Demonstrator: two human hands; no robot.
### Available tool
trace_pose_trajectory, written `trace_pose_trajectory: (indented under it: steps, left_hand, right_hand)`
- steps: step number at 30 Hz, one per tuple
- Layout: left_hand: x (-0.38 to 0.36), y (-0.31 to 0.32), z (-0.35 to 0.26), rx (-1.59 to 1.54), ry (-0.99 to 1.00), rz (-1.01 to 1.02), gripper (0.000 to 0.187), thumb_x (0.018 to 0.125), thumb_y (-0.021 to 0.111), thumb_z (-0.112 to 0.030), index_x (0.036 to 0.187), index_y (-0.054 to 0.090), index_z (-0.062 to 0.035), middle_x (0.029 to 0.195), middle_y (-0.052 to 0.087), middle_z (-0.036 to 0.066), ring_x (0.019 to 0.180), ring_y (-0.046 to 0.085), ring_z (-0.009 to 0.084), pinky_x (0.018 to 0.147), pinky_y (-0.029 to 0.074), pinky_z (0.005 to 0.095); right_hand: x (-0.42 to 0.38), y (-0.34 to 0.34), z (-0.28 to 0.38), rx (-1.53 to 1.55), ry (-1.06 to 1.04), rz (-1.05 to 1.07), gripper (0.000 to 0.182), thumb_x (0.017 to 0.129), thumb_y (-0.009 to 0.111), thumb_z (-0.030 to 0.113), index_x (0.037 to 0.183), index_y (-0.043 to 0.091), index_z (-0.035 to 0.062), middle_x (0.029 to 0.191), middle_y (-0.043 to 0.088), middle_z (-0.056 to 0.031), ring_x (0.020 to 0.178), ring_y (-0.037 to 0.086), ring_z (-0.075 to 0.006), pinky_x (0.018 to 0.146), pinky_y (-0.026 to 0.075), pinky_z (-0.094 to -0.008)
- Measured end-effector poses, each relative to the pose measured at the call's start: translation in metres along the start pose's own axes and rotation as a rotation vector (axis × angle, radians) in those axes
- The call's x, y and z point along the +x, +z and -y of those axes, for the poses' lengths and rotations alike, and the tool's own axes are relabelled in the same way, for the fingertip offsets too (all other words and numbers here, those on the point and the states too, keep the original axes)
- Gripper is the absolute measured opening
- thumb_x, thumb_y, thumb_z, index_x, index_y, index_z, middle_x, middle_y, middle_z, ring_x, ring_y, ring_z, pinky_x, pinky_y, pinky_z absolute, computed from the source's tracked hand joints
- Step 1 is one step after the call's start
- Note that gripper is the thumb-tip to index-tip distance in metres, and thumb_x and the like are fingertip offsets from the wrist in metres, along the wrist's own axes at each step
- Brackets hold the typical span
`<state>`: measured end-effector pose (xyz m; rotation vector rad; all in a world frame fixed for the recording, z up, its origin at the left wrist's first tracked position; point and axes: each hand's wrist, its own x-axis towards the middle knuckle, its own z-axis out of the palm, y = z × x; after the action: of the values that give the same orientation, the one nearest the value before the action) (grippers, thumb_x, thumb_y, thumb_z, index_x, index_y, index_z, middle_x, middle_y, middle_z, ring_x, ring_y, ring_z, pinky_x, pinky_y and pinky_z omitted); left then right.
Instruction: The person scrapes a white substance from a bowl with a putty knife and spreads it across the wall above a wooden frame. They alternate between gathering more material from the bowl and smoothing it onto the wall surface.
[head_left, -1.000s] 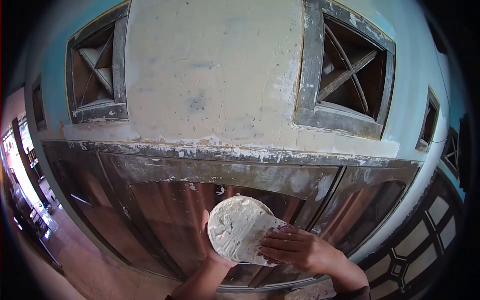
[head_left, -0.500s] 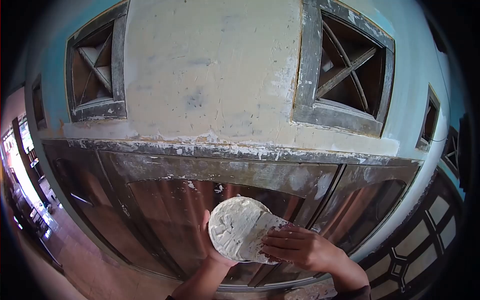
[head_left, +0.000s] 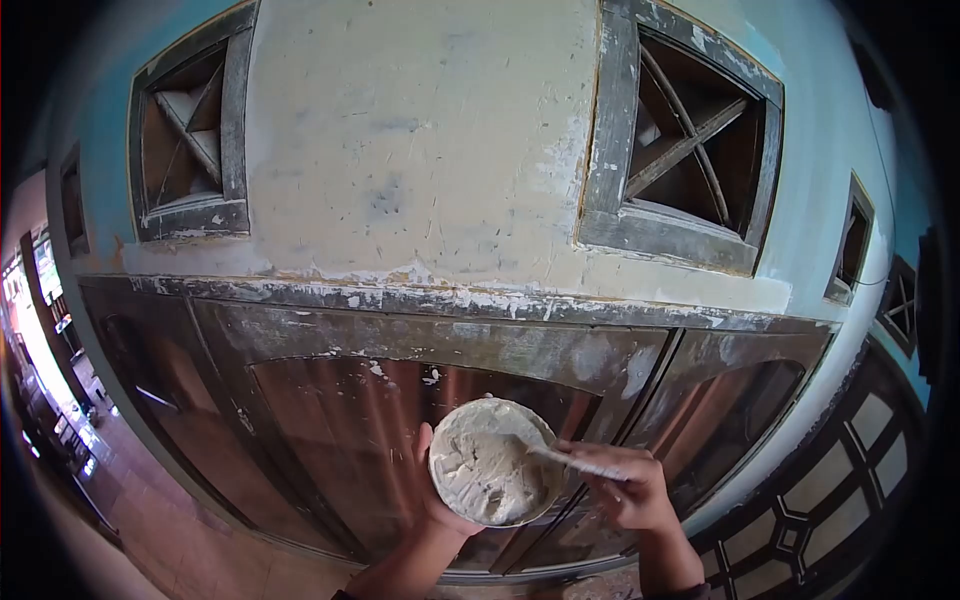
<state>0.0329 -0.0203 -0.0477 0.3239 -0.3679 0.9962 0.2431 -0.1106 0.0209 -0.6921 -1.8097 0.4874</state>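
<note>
A round tub [head_left: 505,523] of whitish putty [head_left: 475,465] is held in front of the wall, tipped so that its inside faces me. My left hand [head_left: 442,512] grips it from the left and below, with the thumb up along its side. My right hand [head_left: 637,490] is closed around a flat putty scraper [head_left: 585,462], seen nearly edge-on. The scraper's far end reaches over the right rim into the putty. The putty's surface is uneven, with ridges and hollows. Most of the left fingers are hidden behind the tub.
Behind the tub are dark wooden panels [head_left: 320,430] with glossy panes and a paint-flaked ledge [head_left: 430,298]. Above it, a patchy cream wall [head_left: 400,150] lies between two framed openings with crossed bars [head_left: 690,150]. Tiled floor [head_left: 200,540] shows at lower left.
The scraper has turned from lying broad side over the putty to nearly edge-on, its end in the putty. My right hand rotated with it. The tub shifted slightly right.
</note>
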Motion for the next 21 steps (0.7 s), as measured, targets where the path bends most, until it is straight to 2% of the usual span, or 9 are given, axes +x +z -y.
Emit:
trace_pose_trajectory:
  steps: [1, 3, 6, 8, 9, 11, 15, 18, 21]
  left_hand:
    - [-0.002, -0.003, 0.002, -0.081, -0.019, 0.007, 0.083, 0.098, 0.035, -0.069, 0.147, 0.049, -0.0041, 0.146, 0.054, 0.020, 0.131, 0.053, 0.0407, 0.112, 0.040, 0.0571]
    - [-0.003, -0.003, 0.006, -0.021, -0.011, 0.001, 0.080, 0.099, 0.035, -0.068, 0.147, 0.049, -0.0046, 0.144, 0.056, 0.018, 0.130, 0.054, 0.0395, 0.112, 0.040, 0.0564]
    - [-0.004, -0.001, 0.009, 0.088, 0.029, -0.111, 0.078, 0.100, 0.035, -0.067, 0.144, 0.052, -0.0053, 0.141, 0.059, 0.016, 0.129, 0.056, 0.0369, 0.110, 0.041, 0.0551]
    - [-0.004, -0.004, 0.009, 0.036, 0.019, -0.053, 0.077, 0.100, 0.037, -0.066, 0.143, 0.053, -0.0045, 0.141, 0.059, 0.016, 0.129, 0.056, 0.0360, 0.110, 0.042, 0.0543]
    - [-0.004, -0.005, 0.009, -0.020, 0.010, 0.000, 0.077, 0.099, 0.038, -0.065, 0.142, 0.054, -0.0038, 0.141, 0.060, 0.015, 0.129, 0.056, 0.0350, 0.110, 0.042, 0.0534]
    - [-0.004, -0.004, 0.010, 0.022, 0.032, -0.103, 0.077, 0.099, 0.036, -0.067, 0.144, 0.053, -0.0055, 0.140, 0.060, 0.017, 0.127, 0.057, 0.0377, 0.109, 0.043, 0.0557]
    - [-0.005, 0.000, 0.003, -0.026, -0.025, 0.012, 0.079, 0.099, 0.036, -0.067, 0.143, 0.053, -0.0042, 0.142, 0.058, 0.017, 0.129, 0.055, 0.0377, 0.109, 0.043, 0.0572]
    - [-0.008, 0.004, -0.001, 0.106, 0.051, -0.126, 0.082, 0.098, 0.034, -0.069, 0.146, 0.051, -0.0038, 0.144, 0.056, 0.017, 0.131, 0.053, 0.0398, 0.111, 0.040, 0.0586]
    - [-0.006, 0.011, -0.003, 0.095, 0.098, -0.098, 0.082, 0.099, 0.033, -0.069, 0.147, 0.050, -0.0038, 0.146, 0.055, 0.017, 0.133, 0.052, 0.0395, 0.112, 0.039, 0.0580]
  right_hand:
    - [-0.010, 0.003, -0.011, -0.001, 0.000, -0.004, 0.039, 0.083, 0.069, -0.011, 0.121, 0.070, -0.0017, 0.122, 0.072, -0.0168, 0.112, 0.070, -0.0322, 0.101, 0.052, -0.0402]
    - [-0.022, 0.007, -0.024, 0.344, 0.299, -0.246, 0.027, 0.092, 0.063, -0.009, 0.118, 0.069, -0.0060, 0.120, 0.072, -0.0164, 0.108, 0.070, -0.0282, 0.100, 0.052, -0.0402]
    - [-0.018, 0.015, -0.024, 0.591, 0.237, -0.311, 0.024, 0.095, 0.062, -0.007, 0.118, 0.067, -0.0081, 0.120, 0.070, -0.0172, 0.110, 0.068, -0.0261, 0.100, 0.052, -0.0434]
    - [-0.018, 0.014, -0.025, 0.781, 0.256, -0.356, 0.028, 0.092, 0.064, -0.008, 0.120, 0.064, -0.0079, 0.121, 0.069, -0.0181, 0.112, 0.067, -0.0274, 0.100, 0.052, -0.0462]
    - [-0.018, 0.014, -0.025, 0.780, 0.250, -0.354, 0.028, 0.092, 0.064, -0.008, 0.120, 0.064, -0.0079, 0.121, 0.069, -0.0181, 0.112, 0.067, -0.0274, 0.100, 0.052, -0.0462]
    - [-0.016, 0.014, -0.022, 0.818, 0.233, -0.402, 0.029, 0.091, 0.064, -0.008, 0.120, 0.063, -0.0090, 0.120, 0.069, -0.0180, 0.111, 0.067, -0.0284, 0.100, 0.052, -0.0469]
    - [-0.003, 0.007, -0.002, 0.814, 0.173, -0.384, 0.033, 0.089, 0.065, -0.008, 0.122, 0.060, -0.0109, 0.117, 0.069, -0.0193, 0.109, 0.068, -0.0297, 0.101, 0.052, -0.0481]
    - [0.013, 0.008, 0.010, 0.713, 0.102, -0.420, 0.034, 0.090, 0.063, -0.009, 0.124, 0.058, -0.0122, 0.118, 0.068, -0.0204, 0.108, 0.068, -0.0302, 0.100, 0.052, -0.0480]
    - [0.035, 0.015, 0.016, 0.682, -0.006, -0.383, 0.034, 0.093, 0.062, -0.008, 0.126, 0.058, -0.0129, 0.120, 0.068, -0.0202, 0.108, 0.068, -0.0281, 0.101, 0.050, -0.0450]
